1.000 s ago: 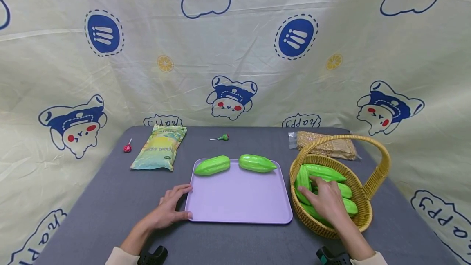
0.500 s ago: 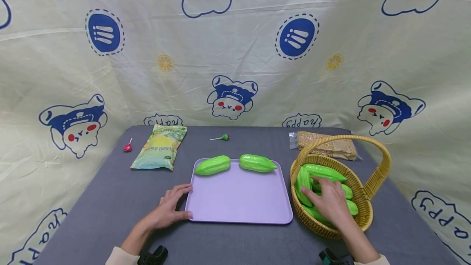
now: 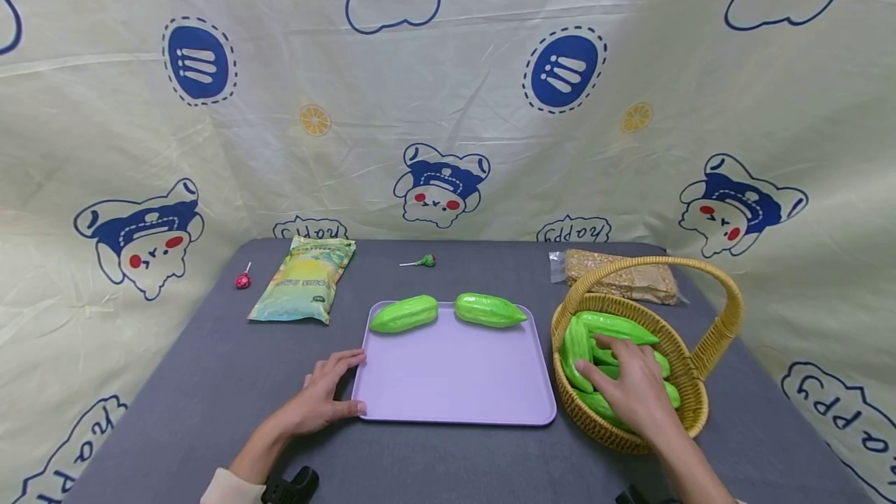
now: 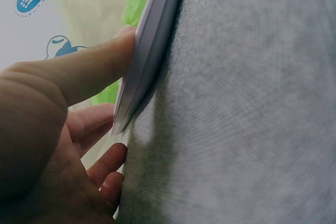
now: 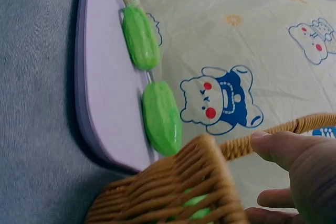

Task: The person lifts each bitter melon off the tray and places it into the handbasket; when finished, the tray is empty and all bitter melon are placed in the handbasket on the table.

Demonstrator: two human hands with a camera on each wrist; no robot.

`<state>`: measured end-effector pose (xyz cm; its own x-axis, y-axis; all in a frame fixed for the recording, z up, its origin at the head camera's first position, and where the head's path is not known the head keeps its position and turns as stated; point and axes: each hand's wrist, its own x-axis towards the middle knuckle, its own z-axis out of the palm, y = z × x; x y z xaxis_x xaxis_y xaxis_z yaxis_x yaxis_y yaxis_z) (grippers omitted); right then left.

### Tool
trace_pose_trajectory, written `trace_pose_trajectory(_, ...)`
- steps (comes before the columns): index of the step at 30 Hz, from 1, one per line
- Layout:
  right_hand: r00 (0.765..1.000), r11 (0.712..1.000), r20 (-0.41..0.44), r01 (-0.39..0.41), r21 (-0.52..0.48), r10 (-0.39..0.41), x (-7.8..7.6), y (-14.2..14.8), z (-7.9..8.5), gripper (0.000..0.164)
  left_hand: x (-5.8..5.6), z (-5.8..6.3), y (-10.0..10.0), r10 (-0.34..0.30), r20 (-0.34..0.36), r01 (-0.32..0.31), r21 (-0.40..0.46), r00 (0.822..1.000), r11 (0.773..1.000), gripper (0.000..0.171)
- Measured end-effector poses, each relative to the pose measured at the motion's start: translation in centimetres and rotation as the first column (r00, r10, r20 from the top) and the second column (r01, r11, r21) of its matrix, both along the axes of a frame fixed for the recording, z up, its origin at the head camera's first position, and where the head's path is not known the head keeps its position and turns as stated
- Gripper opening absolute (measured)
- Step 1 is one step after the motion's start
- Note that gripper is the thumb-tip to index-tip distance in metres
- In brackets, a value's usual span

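My left hand (image 3: 318,403) rests at the left edge of a lilac tray (image 3: 455,387), fingers spread, with thumb and forefinger touching its rim. Two green ridged gourds, one on the left (image 3: 404,314) and one on the right (image 3: 490,310), lie along the tray's far side. Inside the wicker basket (image 3: 595,428) several more such gourds are piled; one (image 3: 577,352) stands lengthwise against the left wall. Over this pile reaches my right hand (image 3: 633,387), thumb apart from the fingers, with no gourd lifted. In the right wrist view the thumb (image 5: 278,148) shows beyond the basket rim.
The basket's tall handle (image 3: 728,309) arches over its right side. Behind it lies a clear bag of grain (image 3: 623,274). A yellow-green packet (image 3: 304,282), a red lollipop (image 3: 242,281) and a green lollipop (image 3: 425,261) lie at the back of the grey table.
My right hand has shifted slightly right within the basket, its thumb drawing away from the left gourd. The left hand and tray stay put.
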<state>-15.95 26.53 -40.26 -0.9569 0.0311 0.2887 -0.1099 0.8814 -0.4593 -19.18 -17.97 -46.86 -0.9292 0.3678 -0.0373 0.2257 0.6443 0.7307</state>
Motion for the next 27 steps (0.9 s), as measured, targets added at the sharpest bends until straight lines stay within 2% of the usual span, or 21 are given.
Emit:
trace_pose_trajectory(6,0.993,0.997,-0.092,-0.073,-0.037,0.069,0.7,-0.9,0.6,0.054,0.0,0.1,-0.1,-0.004,0.001,0.004,-0.002,1.000,1.000,0.074)
trace_pose_trajectory(13,0.958,0.986,-0.244,-0.164,-0.024,0.153,1.1,-2.7,0.7,0.047,0.0,0.3,0.0,0.007,0.011,-0.007,0.004,1.000,1.000,0.074)
trace_pose_trajectory(22,0.941,0.971,-0.249,-0.238,-0.014,0.227,1.2,-5.5,0.6,0.049,0.0,0.2,0.0,0.008,0.012,-0.008,-0.003,1.000,1.000,0.073)
trace_pose_trajectory(27,0.916,0.957,-0.286,-0.291,0.008,0.281,0.8,-6.9,0.1,0.052,0.1,0.3,0.0,-0.005,0.005,0.005,-0.001,1.000,1.000,0.073)
